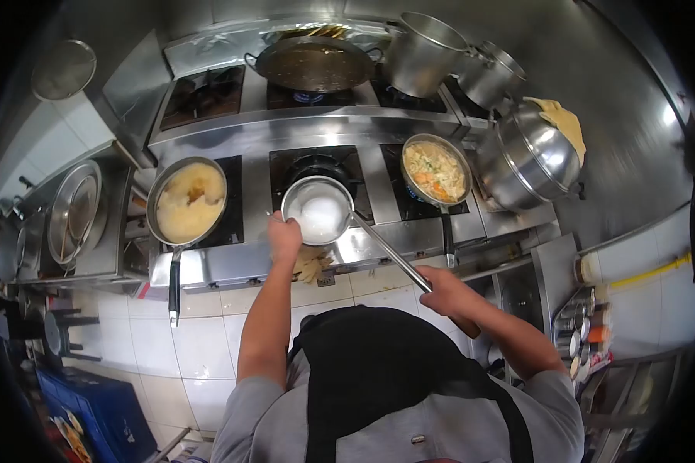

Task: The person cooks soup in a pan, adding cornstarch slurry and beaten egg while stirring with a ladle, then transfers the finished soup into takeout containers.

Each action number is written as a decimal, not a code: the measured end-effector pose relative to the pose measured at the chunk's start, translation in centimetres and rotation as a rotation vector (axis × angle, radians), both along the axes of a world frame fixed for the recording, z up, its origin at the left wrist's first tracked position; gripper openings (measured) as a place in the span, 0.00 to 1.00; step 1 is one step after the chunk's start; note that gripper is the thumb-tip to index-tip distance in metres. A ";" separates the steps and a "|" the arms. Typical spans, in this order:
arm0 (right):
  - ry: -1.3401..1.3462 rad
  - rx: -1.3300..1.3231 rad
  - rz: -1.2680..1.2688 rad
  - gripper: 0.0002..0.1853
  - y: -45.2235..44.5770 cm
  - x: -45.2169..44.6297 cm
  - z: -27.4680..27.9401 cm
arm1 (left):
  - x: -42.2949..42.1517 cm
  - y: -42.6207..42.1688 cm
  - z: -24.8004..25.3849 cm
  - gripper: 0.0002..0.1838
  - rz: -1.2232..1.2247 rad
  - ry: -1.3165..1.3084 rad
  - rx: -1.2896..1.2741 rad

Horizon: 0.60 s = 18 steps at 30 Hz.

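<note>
We have the long-handled metal pan (316, 185) held between two hands, its round bowl in front of the middle front burner (333, 158) and over the near edge of the stove (328, 135). Everything turns on its long axis: the handle (391, 255) slants from the bowl, far and left, to a wooden grip (466, 327), near and right. The left hand (286, 238) is nearer the bowl, its fingers bent in at the near left of the rim, thumb uppermost; their undersides are hidden from us. The fingers of the right hand (448, 295) are wrapped closed around the handle toward its wooden end, so the bowl lies far and left of them. We see a round, silvery vessel with a bright rim and a pale, whitish inside; we cannot tell whether that is liquid or bare metal, nor whether the base touches the stove. Well apart on either side sit a left skillet (154, 216) of yellow froth and a right skillet (428, 140) of mixed food.
</note>
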State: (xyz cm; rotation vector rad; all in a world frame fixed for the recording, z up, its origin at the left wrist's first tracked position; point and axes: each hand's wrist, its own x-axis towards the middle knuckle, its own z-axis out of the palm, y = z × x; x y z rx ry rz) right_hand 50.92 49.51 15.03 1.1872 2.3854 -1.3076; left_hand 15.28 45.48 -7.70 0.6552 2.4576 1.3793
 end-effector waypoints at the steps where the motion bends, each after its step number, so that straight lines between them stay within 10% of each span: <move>1: 0.146 0.246 0.128 0.28 -0.3 0.2 -0.4 | 0.0 -0.1 -0.1 0.12 -0.015 0.001 0.002; 9: -0.173 0.453 0.179 0.34 0.1 0.2 -4.5 | 0.0 -0.2 0.6 0.14 -0.016 0.040 -0.051; 18: -0.127 -0.234 -0.048 0.20 2.5 -3.1 1.6 | 0.4 0.0 1.5 0.14 0.038 -0.044 -0.005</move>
